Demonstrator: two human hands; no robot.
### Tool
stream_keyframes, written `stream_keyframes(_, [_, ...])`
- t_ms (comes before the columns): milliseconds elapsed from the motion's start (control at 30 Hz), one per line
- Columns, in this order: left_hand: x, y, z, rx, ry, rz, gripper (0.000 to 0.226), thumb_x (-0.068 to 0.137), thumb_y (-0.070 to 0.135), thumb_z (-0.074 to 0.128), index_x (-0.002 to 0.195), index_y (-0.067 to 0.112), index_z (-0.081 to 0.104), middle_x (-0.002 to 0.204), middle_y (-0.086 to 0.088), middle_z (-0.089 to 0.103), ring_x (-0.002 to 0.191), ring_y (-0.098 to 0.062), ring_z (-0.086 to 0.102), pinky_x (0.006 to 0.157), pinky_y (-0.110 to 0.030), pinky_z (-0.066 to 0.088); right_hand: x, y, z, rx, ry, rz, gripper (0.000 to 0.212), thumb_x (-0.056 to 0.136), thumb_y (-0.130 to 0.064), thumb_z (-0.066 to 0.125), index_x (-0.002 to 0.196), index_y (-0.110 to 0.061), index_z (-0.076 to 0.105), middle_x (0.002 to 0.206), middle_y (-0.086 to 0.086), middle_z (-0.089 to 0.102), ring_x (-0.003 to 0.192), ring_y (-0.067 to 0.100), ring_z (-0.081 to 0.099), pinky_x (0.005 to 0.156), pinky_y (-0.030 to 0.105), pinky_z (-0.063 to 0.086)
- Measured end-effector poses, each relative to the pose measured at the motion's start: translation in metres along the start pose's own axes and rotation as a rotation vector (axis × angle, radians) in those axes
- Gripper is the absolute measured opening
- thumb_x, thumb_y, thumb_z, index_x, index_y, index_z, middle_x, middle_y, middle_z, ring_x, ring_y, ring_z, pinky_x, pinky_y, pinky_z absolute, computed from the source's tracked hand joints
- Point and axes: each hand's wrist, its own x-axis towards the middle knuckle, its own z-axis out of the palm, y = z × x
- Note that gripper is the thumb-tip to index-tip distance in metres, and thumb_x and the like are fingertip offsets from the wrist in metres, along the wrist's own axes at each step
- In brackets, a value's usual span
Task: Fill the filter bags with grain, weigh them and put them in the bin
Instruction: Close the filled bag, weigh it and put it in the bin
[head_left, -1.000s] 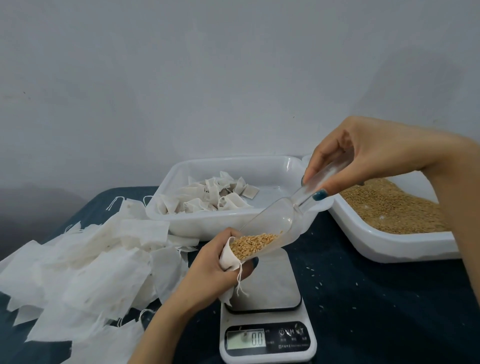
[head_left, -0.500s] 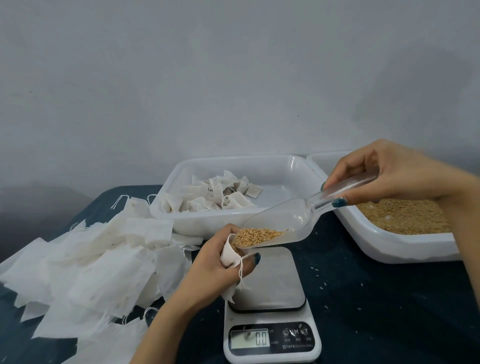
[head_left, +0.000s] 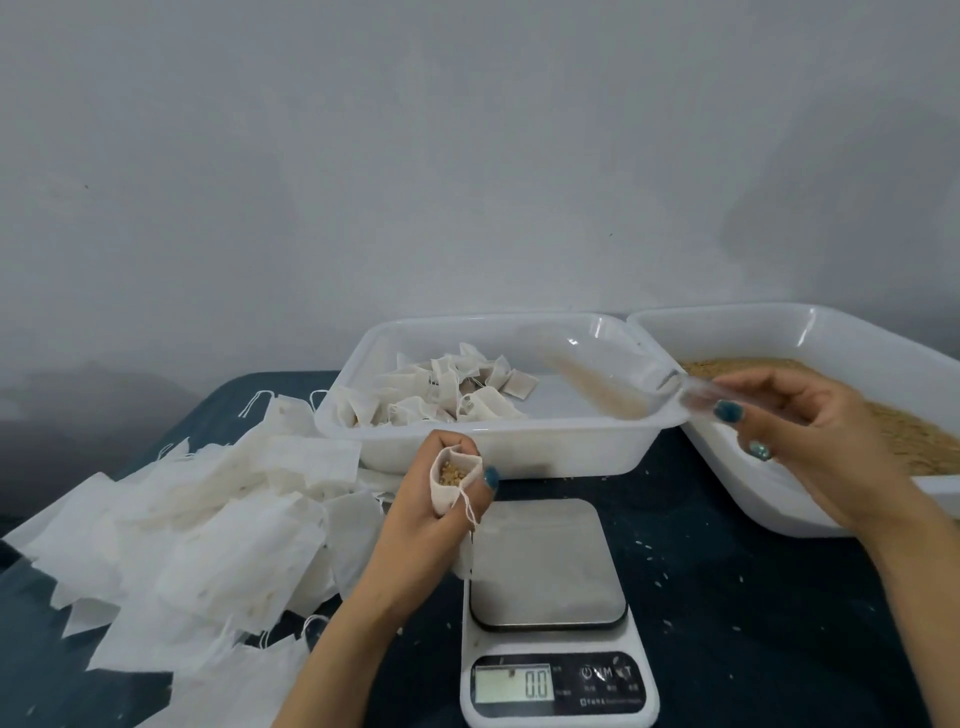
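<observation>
Left hand (head_left: 431, 535): grip curled round the filter bag (head_left: 445, 493), mouth up, grain (head_left: 451, 473) visible inside. The bag sits just above the near-left corner of the scale (head_left: 545, 561), not on it.

Right hand (head_left: 810, 452): grip pinching the handle of the clear scoop (head_left: 608, 384) over the bin (head_left: 519, 447). The scoop is motion-blurred, so I can't tell how much is left in it.

The display (head_left: 535, 685) reads 0.0, so my read is that weighing is next.

- Hold the bag mouth upright until it's down. It's soft and will slump and spill if tipped.
- Set it on the middle of the platter, then let go completely. Any finger load or the loose string dragging on the table (head_left: 753, 649) skews the reading.
- Park the scoop in the grain tray (head_left: 727, 338), not over the bin. Stray grains there end up among the finished bags.
- If underweight, top up in small tips, with the scoop lip inside the bag mouth.
- Don't let the empty bags (head_left: 218, 519) creep onto the platter edge.
</observation>
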Motion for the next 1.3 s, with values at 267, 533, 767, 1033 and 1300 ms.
stream_keyframes(267, [-0.004,0.002,-0.006,0.112,0.006,-0.036,0.031,0.109,0.036,0.032,0.093,0.015,0.048,0.08,-0.004,0.048,0.069,-0.01,0.043,0.066,-0.025,0.042,-0.008,0.016,-0.02,-0.258,0.504,0.127,0.017,0.072,-0.049,0.077,0.088,-0.045,0.073,0.09,-0.015,0.074,0.069,-0.004,0.066,0.054,0.012,0.052])
stream_keyframes(533, [0.014,0.009,-0.01,0.407,-0.008,0.018,0.032,0.096,0.042,0.026,0.097,0.018,0.046,0.091,0.012,0.044,0.092,-0.023,0.05,0.076,-0.048,0.051,0.019,0.038,-0.031,-0.883,0.272,0.444,0.031,0.098,-0.009,0.045,0.112,-0.028,0.065,0.133,0.008,0.061,0.096,0.028,0.062,0.071,0.036,0.043])
stream_keyframes(767, [0.029,-0.001,0.009,0.656,-0.13,0.202,0.042,0.095,0.047,0.012,0.08,0.017,0.038,0.085,0.0,0.04,0.084,-0.018,0.033,0.081,-0.031,0.032,0.027,0.038,-0.015,-1.164,0.062,0.555,0.039,0.101,-0.015,0.037,0.127,-0.028,0.063,0.128,0.005,0.063,0.105,0.029,0.059,0.084,0.04,0.051])
stream_keyframes(1033, [0.044,0.0,0.033,0.504,-0.169,0.239,0.021,0.1,0.047,0.026,0.085,0.036,0.037,0.087,0.01,0.041,0.081,-0.001,0.042,0.073,-0.019,0.033,0.004,0.026,0.08,-0.576,-0.157,-0.132,0.023,0.097,-0.025,0.052,0.106,-0.042,0.064,0.108,-0.03,0.062,0.103,-0.013,0.051,0.083,0.008,0.039])
stream_keyframes(1300, [0.029,-0.031,0.022,0.415,-0.235,-0.003,0.013,0.098,0.008,0.056,0.089,0.013,0.048,0.073,0.015,0.048,0.061,-0.003,0.038,0.059,-0.018,0.034,-0.016,0.07,0.105,-0.491,-0.155,-0.053,0.03,0.098,-0.014,0.055,0.101,-0.043,0.063,0.087,-0.027,0.067,0.097,0.0,0.052,0.078,0.015,0.04])
